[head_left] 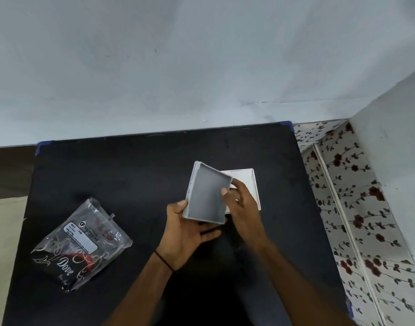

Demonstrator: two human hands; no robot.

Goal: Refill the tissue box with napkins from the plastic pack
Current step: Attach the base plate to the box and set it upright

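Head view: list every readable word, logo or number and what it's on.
"Dove": white script on the dark lower part of the plastic pack.
"CP": probably, a round logo at the top edge of the pack's white label.
White label print: too small to read.
Other script around "Dove": blurred, unreadable.
Tissue box: no text visible.

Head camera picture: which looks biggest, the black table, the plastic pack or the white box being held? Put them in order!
1. black table, by far the largest.
2. plastic pack.
3. white box, the smallest in view; it is lifted nearer the camera, so it may really be smaller still.
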